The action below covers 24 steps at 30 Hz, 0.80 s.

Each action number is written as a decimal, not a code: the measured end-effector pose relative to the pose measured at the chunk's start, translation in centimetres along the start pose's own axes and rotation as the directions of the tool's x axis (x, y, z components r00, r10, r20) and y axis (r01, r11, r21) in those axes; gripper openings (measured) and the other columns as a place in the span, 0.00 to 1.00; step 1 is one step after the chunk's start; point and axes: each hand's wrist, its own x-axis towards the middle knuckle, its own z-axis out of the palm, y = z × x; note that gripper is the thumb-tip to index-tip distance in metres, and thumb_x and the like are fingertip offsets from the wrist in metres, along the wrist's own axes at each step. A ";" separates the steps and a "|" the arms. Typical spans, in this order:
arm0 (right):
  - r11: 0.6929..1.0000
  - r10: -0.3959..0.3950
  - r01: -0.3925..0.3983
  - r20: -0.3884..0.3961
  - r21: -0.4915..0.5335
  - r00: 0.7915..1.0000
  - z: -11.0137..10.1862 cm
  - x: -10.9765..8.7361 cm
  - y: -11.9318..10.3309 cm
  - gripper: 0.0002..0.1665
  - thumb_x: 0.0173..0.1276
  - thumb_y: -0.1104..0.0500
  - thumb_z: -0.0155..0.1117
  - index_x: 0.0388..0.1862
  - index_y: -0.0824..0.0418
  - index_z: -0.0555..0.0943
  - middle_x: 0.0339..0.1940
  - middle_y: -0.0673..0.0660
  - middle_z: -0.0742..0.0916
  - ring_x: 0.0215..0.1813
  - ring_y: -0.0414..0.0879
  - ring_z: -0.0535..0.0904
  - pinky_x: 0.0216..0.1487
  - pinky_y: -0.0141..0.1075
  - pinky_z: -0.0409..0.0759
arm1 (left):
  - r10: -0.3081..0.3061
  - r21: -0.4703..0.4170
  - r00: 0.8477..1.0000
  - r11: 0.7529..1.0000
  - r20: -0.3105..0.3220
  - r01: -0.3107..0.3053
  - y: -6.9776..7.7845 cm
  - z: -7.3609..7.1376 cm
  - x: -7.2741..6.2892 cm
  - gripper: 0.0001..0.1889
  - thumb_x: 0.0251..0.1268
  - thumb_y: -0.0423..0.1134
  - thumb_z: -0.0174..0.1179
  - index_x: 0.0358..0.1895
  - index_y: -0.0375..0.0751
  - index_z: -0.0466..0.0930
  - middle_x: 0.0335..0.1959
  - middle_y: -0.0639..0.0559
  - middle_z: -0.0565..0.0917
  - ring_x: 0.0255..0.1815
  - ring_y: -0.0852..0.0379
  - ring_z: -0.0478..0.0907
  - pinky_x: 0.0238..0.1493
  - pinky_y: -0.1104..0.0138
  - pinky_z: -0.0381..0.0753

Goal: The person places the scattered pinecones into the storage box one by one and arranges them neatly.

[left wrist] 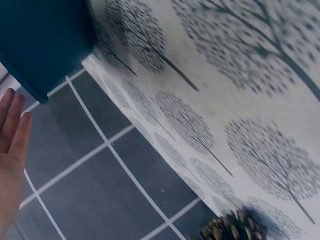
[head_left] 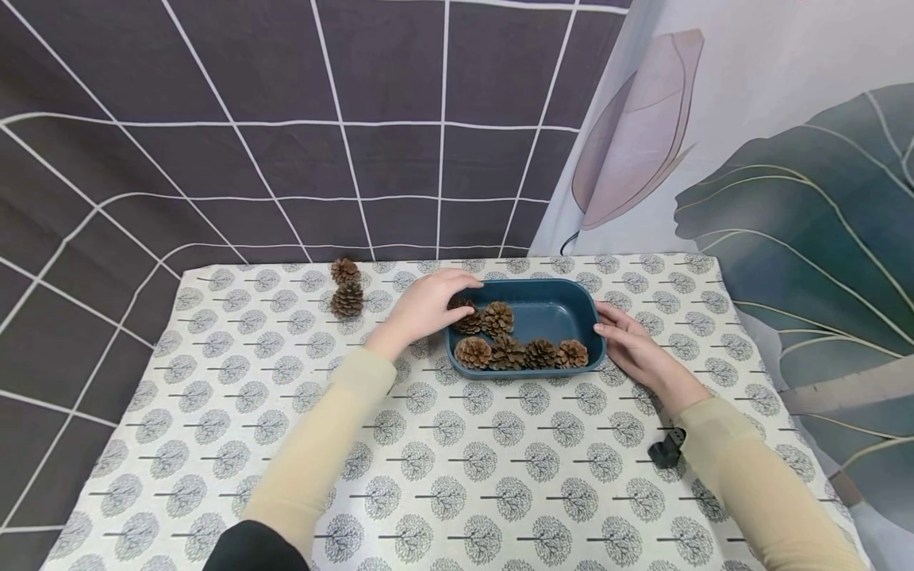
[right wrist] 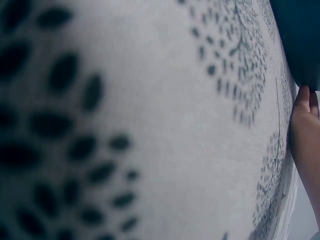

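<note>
The left hand (head_left: pixel 431 304) partly hides a pinecone (head_left: pixel 469 323) (rear left) inside the tray (head_left: pixel 553 319).

It feels like a home from where I stand, though which room I can't tell: a cloth-covered table (head_left: pixel 321 476) patterned with round trees, a dark white-gridded hanging (head_left: pixel 393 87) past its far edge, and a pale, leaf-patterned curtain (head_left: pixel 807 230) beyond its far right corner.

From remote stn I see bin (head_left: pixel 553 316) on tbl (head_left: pixel 531 452), twd rear. In it: row of 4 pinecones (head_left: pixel 540 354) along near wall, 2 more (head_left: pixel 497 319) behind, L end. Outside, L of bin: 2 loose cones (head_left: pixel 347 301), one just behind other. L hand (head_left: pixel 431 305) at bin's L end, R hand (head_left: pixel 631 345) at R. Curtain (head_left: pixel 393 162) behind tbl.
</note>
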 end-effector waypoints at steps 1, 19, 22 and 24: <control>1.000 0.001 -0.001 0.003 0.004 1.000 0.0 0.0 0.0 0.25 0.82 0.72 0.51 0.68 0.49 0.77 0.64 0.47 0.84 0.63 0.38 0.82 0.68 0.27 0.82 | -0.006 -0.005 1.000 1.000 -0.003 0.006 -0.2 -0.1 -0.1 0.24 0.75 0.43 0.67 0.70 0.43 0.80 0.72 0.44 0.81 0.77 0.46 0.75 0.83 0.51 0.71; 1.000 -0.003 0.003 0.005 -0.002 1.000 0.0 -0.1 0.0 0.25 0.82 0.72 0.51 0.68 0.49 0.77 0.64 0.46 0.85 0.63 0.38 0.83 0.67 0.27 0.82 | -0.122 0.011 0.987 0.992 -0.105 0.124 -4.3 -2.9 -3.9 0.24 0.75 0.44 0.67 0.69 0.42 0.80 0.73 0.42 0.80 0.76 0.41 0.75 0.82 0.46 0.71; 1.000 -0.007 0.007 0.005 -0.009 1.000 0.0 -0.1 0.0 0.25 0.82 0.72 0.51 0.68 0.49 0.77 0.65 0.47 0.85 0.63 0.38 0.82 0.67 0.27 0.82 | -0.146 0.010 0.983 0.989 -0.113 0.148 -4.9 -3.4 -4.7 0.23 0.75 0.42 0.67 0.69 0.40 0.80 0.72 0.41 0.80 0.75 0.40 0.76 0.82 0.46 0.71; 1.000 -0.006 0.007 0.005 -0.011 1.000 0.0 -0.1 0.0 0.25 0.82 0.72 0.51 0.68 0.49 0.77 0.65 0.46 0.85 0.63 0.38 0.82 0.67 0.26 0.82 | -0.159 0.008 0.980 0.987 -0.121 0.161 -5.3 -3.7 -5.3 0.23 0.75 0.40 0.66 0.68 0.39 0.80 0.72 0.40 0.80 0.75 0.39 0.76 0.81 0.45 0.71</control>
